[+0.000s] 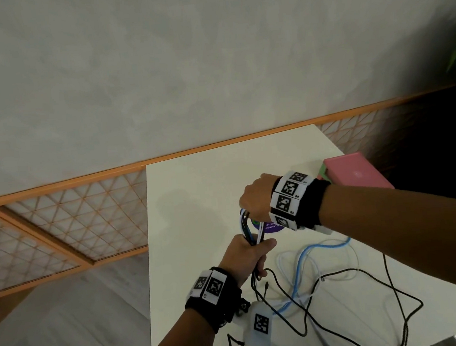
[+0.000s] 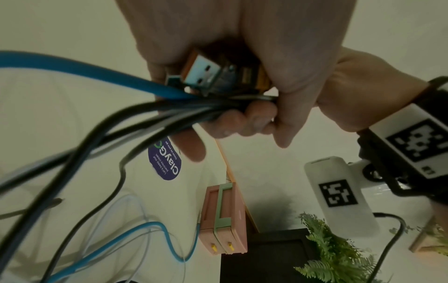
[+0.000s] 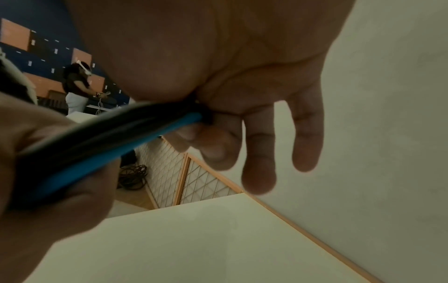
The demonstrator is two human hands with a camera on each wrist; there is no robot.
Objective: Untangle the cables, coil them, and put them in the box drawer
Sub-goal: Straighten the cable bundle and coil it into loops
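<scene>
A bundle of blue, black and white cables [image 1: 249, 226] stands between both hands above the white table [image 1: 196, 197]. My left hand [image 1: 245, 255] grips the lower part of the cable bundle [image 2: 145, 107], with several USB plugs [image 2: 201, 74] pressed into the left palm [image 2: 194, 38]. My right hand [image 1: 256, 198] pinches the upper loop, where the bundle [image 3: 109, 137] runs under the right thumb [image 3: 155, 80]; its other fingers [image 3: 308, 134] hang straight. Loose cable lengths [image 1: 296, 277] trail tangled over the table. The pink box [image 1: 356, 172] sits at the far right edge, its drawers [image 2: 225, 247] closed.
A purple round sticker [image 1: 267, 228] lies on the table under the hands. An orange lattice railing [image 1: 73, 214] runs beyond the table's left and far edges. A green plant [image 2: 334, 249] stands past the box. Bare tabletop stretches to the far left.
</scene>
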